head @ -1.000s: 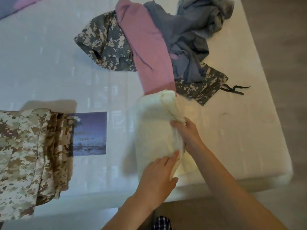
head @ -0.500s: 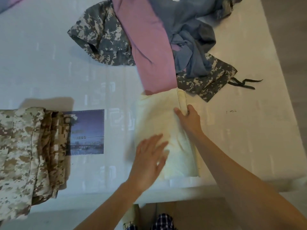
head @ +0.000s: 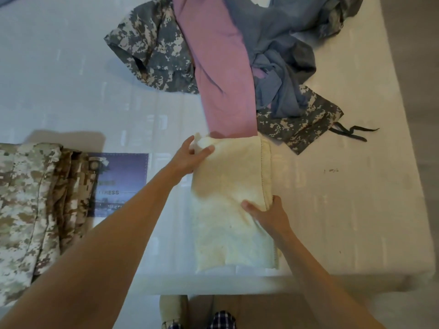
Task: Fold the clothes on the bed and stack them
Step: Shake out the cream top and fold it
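Since half a second ago, the left grip (head: pixel 190 157) has moved from the near part of the cream cloth (head: pixel 228 198) up to its far left corner, which it now clasps. The right grip (head: pixel 270 214) has slid nearer along the right edge and pinches it, thumb on top. The cloth lies folded at centre frame on the white bed (head: pixel 356 210). A pink garment (head: pixel 221 67), blue-grey garment (head: pixel 280 55) and grey camouflage garment (head: pixel 152 48) sit heaped above it; a folded tan camouflage garment (head: pixel 28 198) lies at lower left
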